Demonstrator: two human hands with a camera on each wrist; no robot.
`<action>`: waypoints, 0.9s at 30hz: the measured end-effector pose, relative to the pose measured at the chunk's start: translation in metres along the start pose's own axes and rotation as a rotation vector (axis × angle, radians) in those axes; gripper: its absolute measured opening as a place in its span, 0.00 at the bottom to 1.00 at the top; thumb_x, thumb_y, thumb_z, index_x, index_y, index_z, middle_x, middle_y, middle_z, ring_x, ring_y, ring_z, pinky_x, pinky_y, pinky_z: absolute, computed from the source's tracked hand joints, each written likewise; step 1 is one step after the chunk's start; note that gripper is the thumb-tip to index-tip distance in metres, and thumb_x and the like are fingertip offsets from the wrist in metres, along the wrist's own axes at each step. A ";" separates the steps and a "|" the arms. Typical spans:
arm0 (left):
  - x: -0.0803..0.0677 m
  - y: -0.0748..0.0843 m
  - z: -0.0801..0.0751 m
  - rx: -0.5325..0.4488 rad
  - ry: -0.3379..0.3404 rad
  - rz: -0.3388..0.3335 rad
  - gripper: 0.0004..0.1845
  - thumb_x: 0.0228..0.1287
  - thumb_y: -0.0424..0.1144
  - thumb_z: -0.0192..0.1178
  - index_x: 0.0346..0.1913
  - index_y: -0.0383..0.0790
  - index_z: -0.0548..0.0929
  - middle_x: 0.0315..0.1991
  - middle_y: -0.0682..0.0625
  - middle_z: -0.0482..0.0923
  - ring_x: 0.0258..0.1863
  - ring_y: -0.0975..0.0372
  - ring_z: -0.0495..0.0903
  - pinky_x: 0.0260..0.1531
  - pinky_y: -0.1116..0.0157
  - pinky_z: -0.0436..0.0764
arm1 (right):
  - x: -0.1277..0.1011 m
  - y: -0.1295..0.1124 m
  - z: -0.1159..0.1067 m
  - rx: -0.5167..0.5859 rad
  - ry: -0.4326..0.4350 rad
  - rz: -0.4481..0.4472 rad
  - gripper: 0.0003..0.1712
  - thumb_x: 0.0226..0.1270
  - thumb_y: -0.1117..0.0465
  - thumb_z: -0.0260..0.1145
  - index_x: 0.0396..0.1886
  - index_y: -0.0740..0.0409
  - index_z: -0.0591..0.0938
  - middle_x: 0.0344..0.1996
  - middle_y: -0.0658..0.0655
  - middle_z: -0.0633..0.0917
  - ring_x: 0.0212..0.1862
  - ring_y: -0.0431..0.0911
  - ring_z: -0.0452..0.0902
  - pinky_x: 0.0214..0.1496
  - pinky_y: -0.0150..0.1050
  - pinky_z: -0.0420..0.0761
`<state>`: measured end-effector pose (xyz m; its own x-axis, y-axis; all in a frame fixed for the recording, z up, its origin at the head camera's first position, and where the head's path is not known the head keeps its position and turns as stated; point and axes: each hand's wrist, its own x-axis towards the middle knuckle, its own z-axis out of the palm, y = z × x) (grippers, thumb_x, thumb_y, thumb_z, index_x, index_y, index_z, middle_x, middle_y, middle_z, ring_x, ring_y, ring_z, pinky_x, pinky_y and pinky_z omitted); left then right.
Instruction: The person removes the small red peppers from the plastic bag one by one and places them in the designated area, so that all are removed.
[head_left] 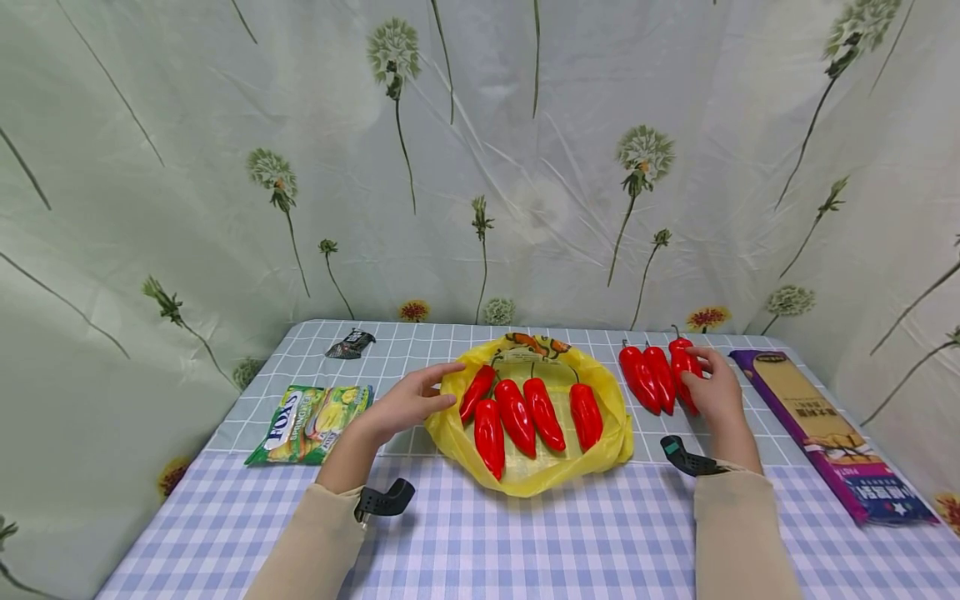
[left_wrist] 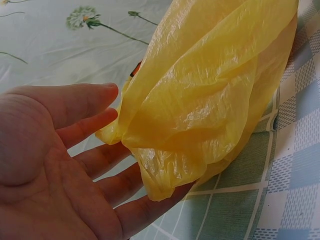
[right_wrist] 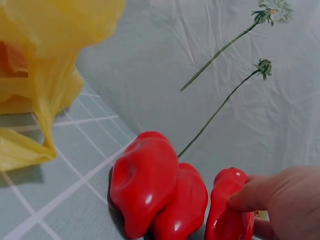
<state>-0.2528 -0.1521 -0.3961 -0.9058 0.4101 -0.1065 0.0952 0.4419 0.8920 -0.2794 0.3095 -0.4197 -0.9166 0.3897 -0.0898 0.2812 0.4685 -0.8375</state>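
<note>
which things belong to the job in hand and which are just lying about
Seemingly in use:
glossy red pepper pinched by the right hand
two red peppers beside it
open yellow plastic bag at the left hand
five red peppers inside it

Lying about:
flat green FOX'S packet
small black packet
long purple-and-yellow packet

"FOX'S" on the green packet (head_left: 309,425)

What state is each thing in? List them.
Yellow bag: open
Five red peppers: inside bag
Rightmost pepper: pinched by right hand
Two peppers beside that: lying unheld
Left hand: spread at bag's edge
Green packet: lying flat
Purple packet: lying flat
Black packet: lying, seal unclear
</note>
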 end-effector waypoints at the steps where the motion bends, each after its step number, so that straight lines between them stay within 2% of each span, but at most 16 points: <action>1: 0.000 0.000 0.000 0.002 -0.002 0.004 0.28 0.72 0.39 0.58 0.73 0.51 0.69 0.75 0.43 0.65 0.68 0.44 0.73 0.60 0.52 0.81 | 0.000 0.001 0.000 0.002 0.004 0.010 0.35 0.74 0.64 0.53 0.78 0.53 0.58 0.77 0.71 0.57 0.74 0.69 0.56 0.68 0.61 0.73; 7: 0.000 0.000 0.000 0.004 0.000 0.006 0.28 0.72 0.40 0.58 0.73 0.51 0.69 0.75 0.43 0.65 0.68 0.44 0.73 0.60 0.52 0.81 | 0.000 0.004 0.003 -0.027 0.015 -0.008 0.33 0.75 0.64 0.51 0.78 0.57 0.60 0.75 0.72 0.59 0.73 0.69 0.57 0.71 0.61 0.70; 14: 0.001 0.000 0.001 -0.012 0.013 -0.023 0.27 0.71 0.40 0.59 0.72 0.56 0.71 0.74 0.47 0.66 0.67 0.47 0.74 0.60 0.53 0.81 | 0.000 0.008 0.005 -0.047 0.009 -0.007 0.33 0.74 0.67 0.51 0.77 0.61 0.59 0.75 0.73 0.60 0.73 0.69 0.58 0.73 0.61 0.67; 27: -0.001 0.001 0.002 -0.012 0.011 -0.020 0.27 0.71 0.40 0.59 0.72 0.56 0.70 0.75 0.46 0.65 0.68 0.46 0.73 0.60 0.51 0.81 | -0.004 0.002 0.004 -0.005 -0.030 0.030 0.33 0.75 0.63 0.51 0.78 0.58 0.59 0.76 0.71 0.59 0.74 0.67 0.57 0.73 0.58 0.69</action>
<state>-0.2511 -0.1504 -0.3960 -0.9119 0.3927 -0.1196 0.0723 0.4404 0.8949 -0.2759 0.3063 -0.4232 -0.9158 0.3798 -0.1310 0.3101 0.4607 -0.8316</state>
